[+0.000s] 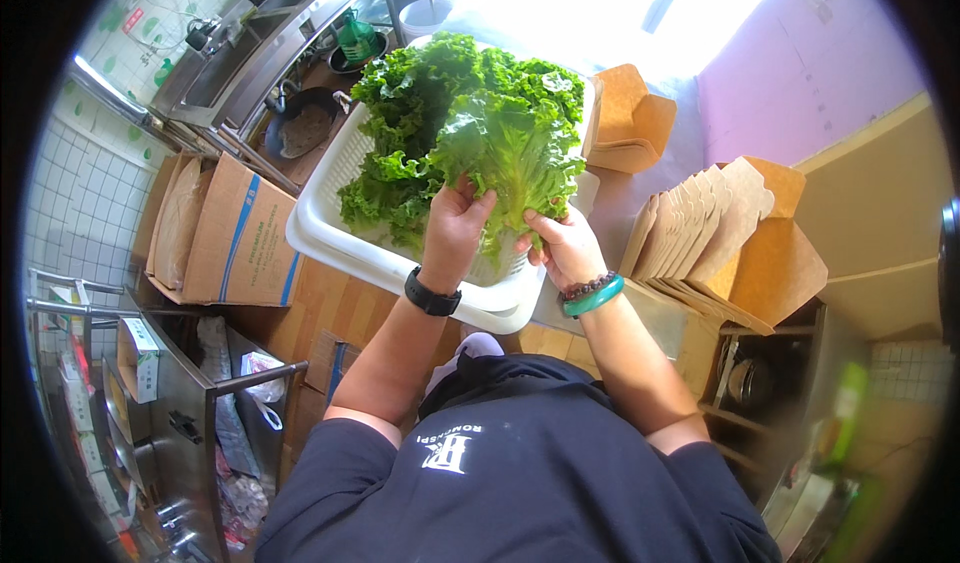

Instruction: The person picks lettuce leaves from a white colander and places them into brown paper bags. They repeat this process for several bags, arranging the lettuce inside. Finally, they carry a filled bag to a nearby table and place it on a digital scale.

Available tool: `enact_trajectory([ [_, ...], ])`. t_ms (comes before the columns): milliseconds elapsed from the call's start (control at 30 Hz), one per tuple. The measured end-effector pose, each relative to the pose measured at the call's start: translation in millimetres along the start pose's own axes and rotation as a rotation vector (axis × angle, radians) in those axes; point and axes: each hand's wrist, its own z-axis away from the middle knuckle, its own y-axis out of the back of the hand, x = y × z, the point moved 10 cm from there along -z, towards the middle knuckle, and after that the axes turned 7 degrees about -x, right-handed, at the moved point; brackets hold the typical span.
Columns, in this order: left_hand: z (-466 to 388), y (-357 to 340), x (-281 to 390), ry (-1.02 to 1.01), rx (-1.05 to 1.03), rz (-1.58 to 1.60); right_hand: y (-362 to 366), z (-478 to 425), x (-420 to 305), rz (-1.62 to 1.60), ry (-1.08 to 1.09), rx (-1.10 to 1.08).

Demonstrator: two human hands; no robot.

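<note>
Between both hands is a frilly green lettuce leaf [499, 139], raised over the near side of a white plastic basket [330, 240]. My left hand [459, 221], with a black watch [433, 293] at its wrist, pinches the leaf's left edge between thumb and fingers. The lower right part of the same leaf is gripped by my right hand [559, 244]. A green bangle [594, 297] and a beaded bracelet circle that wrist. More curly lettuce [405, 105] is heaped in the basket behind and left of the held leaf. The basket sits in or on another white container [480, 319].
Folded kraft paper food boxes [690, 225] stand nested at the right, with another stack [630, 124] farther back. A large cardboard carton [236, 236] is at the left. Beyond it are a steel sink [214, 75] and a dark wok [300, 124]. Metal shelving [180, 398] stands lower left.
</note>
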Motion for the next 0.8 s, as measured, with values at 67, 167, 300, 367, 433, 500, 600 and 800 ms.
enact_trajectory([
  [67,0,-4,3,0.019,-0.007,-0.034,-7,2,-7,-0.016,0.039,0.02],
  [167,0,-9,13,-0.084,-0.034,-0.11,-10,7,-22,0.102,0.105,0.03],
  [300,0,-20,22,-0.076,-0.1,-0.201,-3,18,-44,0.212,0.163,0.034],
  [367,-2,-16,23,-0.082,-0.152,-0.218,-5,35,-78,0.331,0.261,0.014],
  [433,-11,-11,48,-0.221,-0.205,-0.764,-8,70,-124,0.41,0.319,0.148],
  [500,-13,17,43,-0.197,-0.14,-1.346,13,114,-162,0.336,0.455,0.311],
  [600,-13,63,19,0.056,-0.066,-1.804,42,178,-219,0.365,0.712,0.33],
  [800,-20,58,22,-0.086,-0.092,-1.818,122,221,-234,0.512,0.488,0.608],
])
